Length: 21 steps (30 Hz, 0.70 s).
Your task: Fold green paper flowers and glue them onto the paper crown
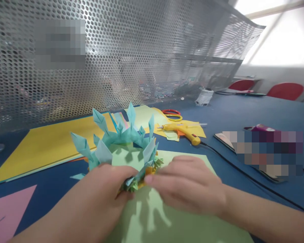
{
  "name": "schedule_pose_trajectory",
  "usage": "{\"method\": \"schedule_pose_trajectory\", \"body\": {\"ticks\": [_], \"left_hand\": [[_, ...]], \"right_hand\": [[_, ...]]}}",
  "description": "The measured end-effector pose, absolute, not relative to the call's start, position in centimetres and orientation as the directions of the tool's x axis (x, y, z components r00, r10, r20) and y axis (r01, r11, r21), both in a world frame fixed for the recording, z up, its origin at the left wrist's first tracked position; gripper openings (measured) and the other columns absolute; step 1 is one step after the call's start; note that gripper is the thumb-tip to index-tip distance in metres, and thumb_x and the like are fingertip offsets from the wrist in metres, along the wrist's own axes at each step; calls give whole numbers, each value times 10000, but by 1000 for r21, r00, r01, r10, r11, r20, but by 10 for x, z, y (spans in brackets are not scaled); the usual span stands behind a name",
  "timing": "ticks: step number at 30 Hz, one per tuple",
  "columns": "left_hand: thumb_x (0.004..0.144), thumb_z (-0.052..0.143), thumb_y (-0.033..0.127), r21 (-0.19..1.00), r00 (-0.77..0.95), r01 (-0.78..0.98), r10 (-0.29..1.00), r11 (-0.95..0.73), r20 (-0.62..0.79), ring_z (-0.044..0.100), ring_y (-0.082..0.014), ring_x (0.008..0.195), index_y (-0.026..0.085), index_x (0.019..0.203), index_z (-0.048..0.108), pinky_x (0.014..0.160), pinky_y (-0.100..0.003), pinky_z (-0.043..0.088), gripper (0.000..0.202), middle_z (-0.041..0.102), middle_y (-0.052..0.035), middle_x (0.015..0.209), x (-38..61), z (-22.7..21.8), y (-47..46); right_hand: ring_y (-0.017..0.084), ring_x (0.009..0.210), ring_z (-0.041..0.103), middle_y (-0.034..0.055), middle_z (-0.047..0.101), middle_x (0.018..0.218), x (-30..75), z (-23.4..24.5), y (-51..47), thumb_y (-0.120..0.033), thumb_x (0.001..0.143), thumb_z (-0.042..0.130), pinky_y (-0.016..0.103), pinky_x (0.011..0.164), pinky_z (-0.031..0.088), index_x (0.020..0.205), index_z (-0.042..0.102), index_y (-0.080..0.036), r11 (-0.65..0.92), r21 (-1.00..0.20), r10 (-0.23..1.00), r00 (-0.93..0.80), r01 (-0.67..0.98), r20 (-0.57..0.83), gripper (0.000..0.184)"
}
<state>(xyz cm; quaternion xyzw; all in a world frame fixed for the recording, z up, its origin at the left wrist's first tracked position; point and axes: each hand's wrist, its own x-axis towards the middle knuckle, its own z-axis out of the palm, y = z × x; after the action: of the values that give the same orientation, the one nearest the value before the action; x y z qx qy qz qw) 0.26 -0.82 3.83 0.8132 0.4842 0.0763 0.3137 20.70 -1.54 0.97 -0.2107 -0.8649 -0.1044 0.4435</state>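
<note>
A ring-shaped paper crown with folded teal points stands over a pale green sheet. Yellow and green folded paper pieces decorate its near side. My left hand is closed round the near left part of the band, thumb on the inside. Against the near right side, the fingertips of my right hand press at a small yellow paper piece. Its other fingers are curled, and whether they grip the band too is hidden.
A yellow glue gun lies beyond the crown, its black cable running right. Behind it are scissors. Yellow sheets lie left, a pink sheet front left, a phone right. A perforated metal screen backs the table.
</note>
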Motion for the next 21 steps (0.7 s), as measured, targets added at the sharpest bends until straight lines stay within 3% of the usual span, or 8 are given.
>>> {"method": "schedule_pose_trajectory", "body": {"ticks": [3, 7, 10, 14, 21], "left_hand": [[757, 513, 143, 516, 539, 779, 801, -356, -260, 571, -138, 474, 238, 772, 670, 459, -215, 428, 184, 679, 43, 634, 0, 47, -2], [757, 507, 216, 462, 504, 821, 807, -336, -309, 495, -131, 338, 237, 882, 702, 336, -199, 362, 232, 559, 50, 479, -10, 50, 13], [713, 526, 212, 426, 501, 834, 805, -351, -317, 505, -133, 349, 224, 907, 716, 334, -188, 367, 271, 509, 53, 466, -16, 53, 22], [710, 521, 204, 428, 510, 832, 792, -354, -336, 524, -128, 390, 220, 901, 716, 371, -182, 407, 273, 559, 36, 523, -21, 58, 30], [757, 500, 210, 482, 540, 803, 768, -350, -344, 511, -110, 412, 220, 896, 711, 392, -181, 430, 252, 572, 38, 559, -28, 57, 35]], "right_hand": [[66, 525, 591, -16, 716, 683, 220, 13, -2, -82, 859, 565, 179, 551, 480, 877, 671, -167, 786, -208, 457, -319, 583, 830, 136], [69, 445, 502, -26, 648, 588, 229, 10, 15, -128, 873, 548, 170, 443, 423, 811, 652, -159, 693, -319, 577, -232, 647, 783, 125], [64, 437, 483, -22, 633, 580, 229, 2, 20, -151, 867, 554, 165, 439, 414, 750, 640, -154, 705, -340, 610, -288, 622, 738, 145], [59, 462, 499, -30, 616, 583, 225, -6, 19, -187, 860, 577, 161, 473, 414, 768, 663, -156, 758, -324, 590, -383, 566, 711, 130], [59, 450, 471, -41, 581, 588, 223, -12, 18, -401, 793, 709, 179, 463, 372, 837, 698, -168, 786, -300, 576, -462, 541, 674, 238]]}}
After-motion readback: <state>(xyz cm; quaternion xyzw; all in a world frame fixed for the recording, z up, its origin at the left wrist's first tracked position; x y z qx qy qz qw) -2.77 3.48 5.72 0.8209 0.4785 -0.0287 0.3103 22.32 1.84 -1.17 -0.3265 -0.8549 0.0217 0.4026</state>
